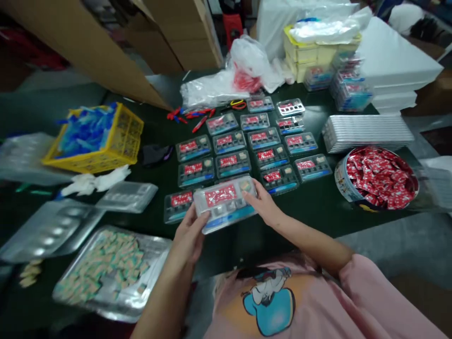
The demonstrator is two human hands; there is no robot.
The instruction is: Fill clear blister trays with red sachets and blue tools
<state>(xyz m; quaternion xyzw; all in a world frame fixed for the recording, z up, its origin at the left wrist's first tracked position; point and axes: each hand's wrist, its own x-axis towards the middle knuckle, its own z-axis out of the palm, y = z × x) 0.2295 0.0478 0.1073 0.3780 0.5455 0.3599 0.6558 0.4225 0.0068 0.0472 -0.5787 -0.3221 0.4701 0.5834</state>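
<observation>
The left hand (190, 231) and the right hand (263, 203) hold one clear box (226, 205) above the middle of the counter's (310, 207) near edge. The fingers of each hand are closed around one end, with the thumb on top. Behind it, similar boxes (233, 163) lie in rows. Toward the counter's left edge lies a metal tray (155, 247); near its right edge stands a round tin (343, 182).

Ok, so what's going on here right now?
The person's left hand and right hand hold a clear plastic pack by opposite ends above a dark table. Inside are a red packet and a blue item. Similar packs lie in rows beyond. A tin of red packets stands right, a tray of small pieces left.
</observation>
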